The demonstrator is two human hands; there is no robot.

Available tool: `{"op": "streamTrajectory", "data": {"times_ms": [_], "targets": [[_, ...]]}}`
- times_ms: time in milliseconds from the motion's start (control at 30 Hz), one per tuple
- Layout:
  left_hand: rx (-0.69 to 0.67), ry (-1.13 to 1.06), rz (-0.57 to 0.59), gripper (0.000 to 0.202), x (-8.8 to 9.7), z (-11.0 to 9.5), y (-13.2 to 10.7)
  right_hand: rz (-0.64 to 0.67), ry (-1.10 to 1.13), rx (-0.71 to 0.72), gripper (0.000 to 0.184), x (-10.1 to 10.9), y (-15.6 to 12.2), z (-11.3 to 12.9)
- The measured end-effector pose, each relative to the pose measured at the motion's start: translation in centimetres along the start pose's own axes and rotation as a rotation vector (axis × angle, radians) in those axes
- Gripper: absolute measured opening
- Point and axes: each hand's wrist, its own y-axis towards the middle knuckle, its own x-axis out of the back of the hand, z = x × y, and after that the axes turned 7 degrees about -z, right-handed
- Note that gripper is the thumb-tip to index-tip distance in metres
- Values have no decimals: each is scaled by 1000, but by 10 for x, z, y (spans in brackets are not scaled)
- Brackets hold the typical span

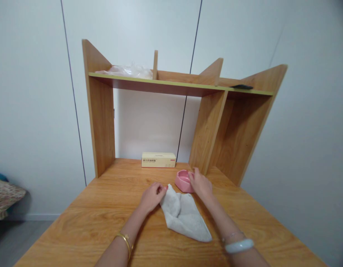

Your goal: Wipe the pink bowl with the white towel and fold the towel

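A light grey cloth [185,217] lies crumpled and partly folded on the wooden desk. My left hand [153,196] is at its upper left corner, closed in a pinch on the fabric. Just behind the cloth stands a pink angular bowl [183,184], upright on the desk top. My right hand [201,184] grips the right side of this bowl, fingers over its rim. The far side of the bowl near those fingers is partly hidden by the hand.
A cream-coloured box [158,160] with printed lettering stands at the back of the desk [113,215]. Behind rises a wooden shelf unit [101,126]; a clear plastic bag [129,71] and a dark flat object [242,87] lie on its upper board.
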Motion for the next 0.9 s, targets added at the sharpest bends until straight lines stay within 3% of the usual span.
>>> {"op": "streamTrajectory", "data": {"times_ms": [100, 200, 400, 567, 733, 900], "targets": [[20, -108, -9, 25, -3, 4, 1, 18, 205, 215, 32, 5, -35, 20], [23, -185, 12, 21, -7, 7, 2, 103, 292, 298, 37, 1, -76, 37], [24, -283, 21, 32, -7, 5, 3, 61, 310, 272, 79, -10, -126, 47], [68, -333, 78, 41, -3, 6, 2, 95, 536, 291, 82, -12, -138, 23], [116, -371, 119, 42, 3, 5, 3, 166, 305, 313, 65, -6, -144, -20], [159, -364, 173, 37, 31, -4, 6, 145, 153, 311, 44, -7, -145, -58]]}}
